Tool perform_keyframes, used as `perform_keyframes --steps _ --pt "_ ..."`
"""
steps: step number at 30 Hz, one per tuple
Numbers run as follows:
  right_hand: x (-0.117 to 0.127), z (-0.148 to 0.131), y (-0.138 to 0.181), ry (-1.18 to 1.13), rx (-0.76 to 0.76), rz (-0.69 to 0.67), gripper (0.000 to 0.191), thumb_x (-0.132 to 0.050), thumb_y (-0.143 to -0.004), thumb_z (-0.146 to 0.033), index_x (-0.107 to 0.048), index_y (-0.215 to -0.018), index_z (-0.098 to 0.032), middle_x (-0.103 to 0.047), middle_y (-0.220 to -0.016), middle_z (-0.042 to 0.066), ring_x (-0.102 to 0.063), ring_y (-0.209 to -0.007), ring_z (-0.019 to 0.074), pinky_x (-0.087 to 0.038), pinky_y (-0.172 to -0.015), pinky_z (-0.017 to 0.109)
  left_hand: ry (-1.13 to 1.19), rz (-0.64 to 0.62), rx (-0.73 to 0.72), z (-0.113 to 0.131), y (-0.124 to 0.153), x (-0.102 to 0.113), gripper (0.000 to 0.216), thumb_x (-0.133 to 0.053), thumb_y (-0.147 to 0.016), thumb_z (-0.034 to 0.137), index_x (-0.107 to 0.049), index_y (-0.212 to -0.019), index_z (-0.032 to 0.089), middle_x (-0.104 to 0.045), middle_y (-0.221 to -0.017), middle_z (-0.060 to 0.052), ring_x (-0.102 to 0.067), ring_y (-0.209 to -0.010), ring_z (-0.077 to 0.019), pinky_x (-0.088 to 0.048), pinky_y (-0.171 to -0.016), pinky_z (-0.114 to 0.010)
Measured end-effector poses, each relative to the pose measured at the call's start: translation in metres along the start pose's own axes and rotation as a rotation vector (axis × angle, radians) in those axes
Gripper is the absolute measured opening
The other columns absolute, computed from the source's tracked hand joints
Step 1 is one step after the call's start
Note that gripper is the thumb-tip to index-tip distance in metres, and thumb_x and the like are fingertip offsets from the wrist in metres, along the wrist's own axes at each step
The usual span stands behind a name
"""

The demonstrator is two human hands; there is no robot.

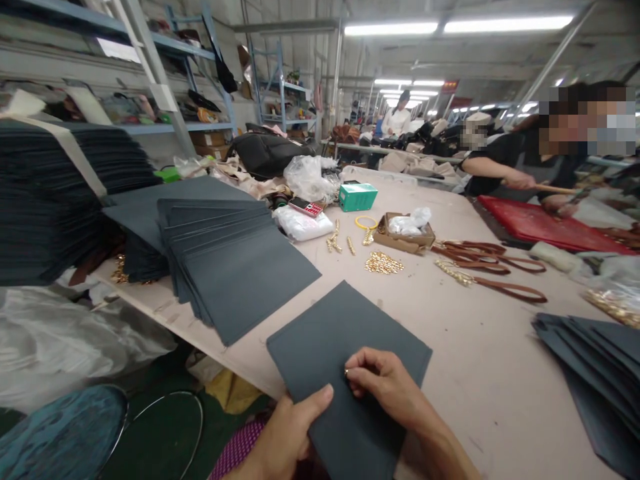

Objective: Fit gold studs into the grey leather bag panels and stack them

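Note:
A dark grey fabric panel (pixel 340 347) lies at the near edge of the worktable (pixel 450 347) in front of me. My left hand (pixel 287 433) grips its near edge, thumb on top. My right hand (pixel 385 387) rests on the panel with fingertips pinched on a small gold piece (pixel 346 373). A fanned stack of the same grey panels (pixel 235 267) sits to the left. Another pile of grey panels (pixel 595 367) lies at the right.
Gold hardware (pixel 383 264), brown leather straps (pixel 490 263), a cardboard tray (pixel 405 233), a green box (pixel 357 197) and plastic bags lie mid-table. A tall stack of dark sheets (pixel 50 200) stands left. A person works over a red mat (pixel 540 223) at right. A stool (pixel 60 433) is lower left.

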State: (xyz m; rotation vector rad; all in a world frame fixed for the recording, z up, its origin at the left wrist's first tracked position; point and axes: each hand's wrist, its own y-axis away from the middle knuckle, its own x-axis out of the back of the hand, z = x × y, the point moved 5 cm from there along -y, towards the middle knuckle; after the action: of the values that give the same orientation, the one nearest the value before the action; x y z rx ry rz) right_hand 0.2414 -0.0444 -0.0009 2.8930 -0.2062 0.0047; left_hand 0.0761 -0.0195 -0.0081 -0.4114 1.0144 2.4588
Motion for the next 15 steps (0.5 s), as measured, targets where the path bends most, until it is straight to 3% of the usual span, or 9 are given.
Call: perform_keyframes --steps 3,6,11,15 --pt "-0.002 -0.001 0.002 -0.011 -0.029 -0.049 0.014 -0.064 -0.074 -0.029 -0.063 -0.073 -0.015 -0.058 -0.06 -0.004 -0.052 -0.053 0.0092 -0.043 -0.055 0.022 -0.015 0.008 0.055 -0.005 -0.001 0.001 0.031 -0.08 -0.067 0.042 -0.065 -0.07 0.015 -0.052 -0.045 0.005 -0.036 -0.034 -0.0056 -0.021 -0.034 -0.018" --pt "-0.004 -0.001 0.002 -0.001 -0.038 -0.068 0.013 -0.063 -0.075 -0.028 -0.063 -0.074 -0.015 -0.056 -0.059 -0.004 -0.05 -0.053 0.0088 -0.042 -0.055 0.022 0.009 0.027 0.051 -0.011 -0.004 0.003 0.034 -0.08 -0.066 0.045 -0.064 -0.064 0.015 -0.047 -0.041 0.007 -0.035 -0.034 -0.0052 -0.024 -0.036 -0.017" --pt "-0.005 0.0 0.0 -0.004 -0.059 -0.079 0.011 -0.062 -0.076 -0.026 -0.063 -0.074 -0.015 -0.055 -0.06 -0.004 -0.05 -0.054 0.0085 -0.042 -0.055 0.021 0.052 0.035 -0.013 -0.015 -0.009 0.003 0.047 -0.077 -0.067 0.049 -0.071 -0.096 0.014 -0.073 -0.081 -0.008 -0.067 -0.07 -0.023 -0.052 -0.063 -0.031" --pt "-0.006 0.002 0.001 -0.01 -0.054 -0.033 0.008 -0.062 -0.075 -0.024 -0.06 -0.073 -0.016 -0.055 -0.059 -0.005 -0.051 -0.053 0.0083 -0.042 -0.053 0.02 -0.185 0.099 -0.128 -0.005 -0.008 0.018 0.045 -0.08 -0.058 0.049 -0.075 -0.09 0.018 -0.074 -0.094 -0.01 -0.064 -0.102 -0.0354 -0.051 -0.092 -0.044"
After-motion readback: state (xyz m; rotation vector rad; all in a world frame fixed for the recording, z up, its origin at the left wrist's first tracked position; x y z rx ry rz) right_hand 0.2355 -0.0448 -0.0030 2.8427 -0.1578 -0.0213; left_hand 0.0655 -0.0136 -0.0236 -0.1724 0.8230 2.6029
